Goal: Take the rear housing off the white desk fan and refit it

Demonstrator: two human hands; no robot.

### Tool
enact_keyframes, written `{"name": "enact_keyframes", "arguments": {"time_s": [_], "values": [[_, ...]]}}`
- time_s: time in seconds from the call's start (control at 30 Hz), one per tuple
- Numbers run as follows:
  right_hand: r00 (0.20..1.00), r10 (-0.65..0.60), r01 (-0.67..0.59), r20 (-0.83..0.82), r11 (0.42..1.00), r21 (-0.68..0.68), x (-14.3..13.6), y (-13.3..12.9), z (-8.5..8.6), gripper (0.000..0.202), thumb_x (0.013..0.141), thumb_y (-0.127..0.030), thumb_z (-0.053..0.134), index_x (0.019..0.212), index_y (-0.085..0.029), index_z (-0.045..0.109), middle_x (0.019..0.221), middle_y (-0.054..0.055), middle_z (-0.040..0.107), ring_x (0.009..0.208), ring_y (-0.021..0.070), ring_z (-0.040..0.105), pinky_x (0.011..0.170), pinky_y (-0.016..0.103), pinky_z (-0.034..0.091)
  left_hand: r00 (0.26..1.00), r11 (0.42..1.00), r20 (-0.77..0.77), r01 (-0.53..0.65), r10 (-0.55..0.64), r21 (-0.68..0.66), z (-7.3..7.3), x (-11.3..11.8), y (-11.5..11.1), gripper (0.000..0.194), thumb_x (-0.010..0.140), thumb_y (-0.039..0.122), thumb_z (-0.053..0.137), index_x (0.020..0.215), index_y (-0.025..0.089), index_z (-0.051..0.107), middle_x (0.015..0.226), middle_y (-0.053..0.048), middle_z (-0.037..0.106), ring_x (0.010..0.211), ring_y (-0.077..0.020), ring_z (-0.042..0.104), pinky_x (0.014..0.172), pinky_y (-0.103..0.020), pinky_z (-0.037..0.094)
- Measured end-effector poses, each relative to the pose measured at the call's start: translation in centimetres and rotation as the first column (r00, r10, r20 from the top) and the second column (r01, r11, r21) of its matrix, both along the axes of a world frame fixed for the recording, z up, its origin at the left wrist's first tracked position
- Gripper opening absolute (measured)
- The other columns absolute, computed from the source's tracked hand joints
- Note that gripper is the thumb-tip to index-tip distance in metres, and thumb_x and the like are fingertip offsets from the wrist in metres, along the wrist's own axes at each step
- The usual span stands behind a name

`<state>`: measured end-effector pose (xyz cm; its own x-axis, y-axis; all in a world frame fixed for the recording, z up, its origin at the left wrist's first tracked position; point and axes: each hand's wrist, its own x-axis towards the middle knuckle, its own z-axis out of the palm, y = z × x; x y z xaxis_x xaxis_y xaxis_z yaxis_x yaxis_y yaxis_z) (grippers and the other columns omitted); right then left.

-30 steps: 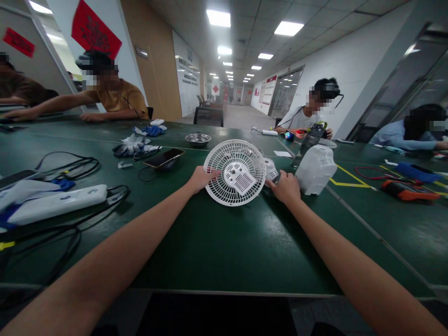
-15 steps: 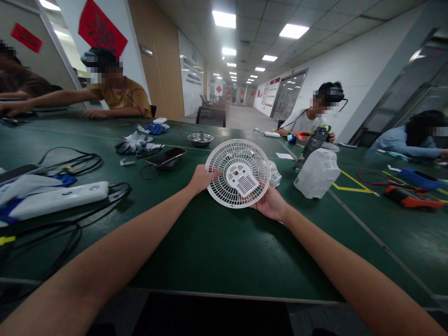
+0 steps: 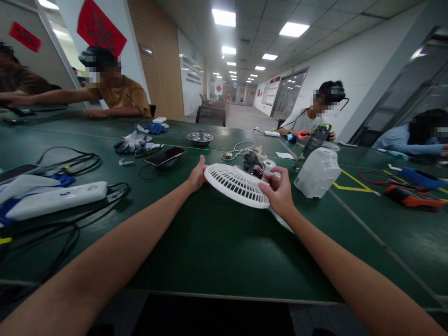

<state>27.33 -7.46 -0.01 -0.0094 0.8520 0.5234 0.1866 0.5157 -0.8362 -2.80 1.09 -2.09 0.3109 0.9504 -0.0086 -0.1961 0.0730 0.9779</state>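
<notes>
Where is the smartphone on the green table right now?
In the head view the smartphone lies left of centre on the green table, just beyond the left hand, between the pile of gloves and the metal bowl.

a round white plastic fan grille [image 3: 235, 185] with fine slats is held nearly flat above the green table, tilted slightly, gripped at both edges.
</notes>
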Motion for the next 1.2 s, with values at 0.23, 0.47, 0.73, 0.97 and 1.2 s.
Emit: {"name": "enact_keyframes", "arguments": {"time_s": [0.23,0.47,0.73,0.97,1.2], "values": [[0.844,-0.122,-0.01,0.522,0.97,0.244,-0.3,0.1,-0.5,0.068,0.072,-0.053,0.083,0.122,-0.025,0.046,0.113,0.011,0.067,0.095,0.0282,0.068,0.086,0.047,0.055,0.996,0.995,0.086,0.04,-0.031,-0.095,-0.4,-0.4,0.5,0.028,0.09,0.033,0.07,0.094,0.006,0.076,0.092,-0.016,0.078,0.081,-0.023,0.075,0.082,-0.034,0.058],[0.868,-0.131,-0.013,0.478,0.959,0.284,0.8,1.3,0.1,0.064,0.087,-0.045,0.067,0.142,-0.027,0.04,0.12,0.01,0.069,0.105,0.0279,0.067,0.094,0.048,0.054,0.995,0.991,-0.054,-0.092,0.087,-0.094,-1.0,-0.1,1.3,0.02,0.084,0.028,0.078,0.087,0.008,0.076,0.086,-0.013,0.078,0.072,-0.0196,0.073,0.073,-0.033,0.059],[0.709,-0.414,0.37,0.571,0.908,0.198,5.0,5.3,-1.5,0.09,0.069,-0.032,0.077,0.15,-0.02,0.041,0.141,0.018,0.057,0.126,0.0395,0.056,0.109,0.059,0.041,0.973,0.993,-0.198,-0.116,0.118,0.019,-1.3,-0.1,1.4,0.035,0.078,0.045,0.08,0.084,0.011,0.076,0.077,-0.009,0.076,0.068,-0.0193,0.07,0.068,-0.032,0.054],[0.906,-0.358,0.404,0.227,0.89,-0.209,5.5,5.7,-1.4,0.086,0.06,-0.033,0.083,0.14,-0.029,0.051,0.091,0.0,0.068,0.084,0.0228,0.064,0.086,0.04,0.054,0.955,0.991,-0.267,-0.108,0.126,0.08,-1.6,-0.3,1.7,0.042,0.075,0.054,0.078,0.081,0.012,0.076,0.077,-0.009,0.076,0.069,-0.0209,0.07,0.069,-0.033,0.053],[0.884,-0.18,-0.129,-0.432,0.794,-0.595,5.1,4.6,0.5,0.04,0.088,-0.053,0.04,0.117,-0.027,0.051,0.083,0.005,0.069,0.069,0.0221,0.068,0.058,0.031,0.054,0.947,0.992,-0.296,-0.104,0.122,0.078,-1.7,-0.5,1.9,0.045,0.074,0.058,0.077,0.081,0.013,0.076,0.079,-0.01,0.077,0.071,-0.0228,0.07,0.07,-0.034,0.052]]}}
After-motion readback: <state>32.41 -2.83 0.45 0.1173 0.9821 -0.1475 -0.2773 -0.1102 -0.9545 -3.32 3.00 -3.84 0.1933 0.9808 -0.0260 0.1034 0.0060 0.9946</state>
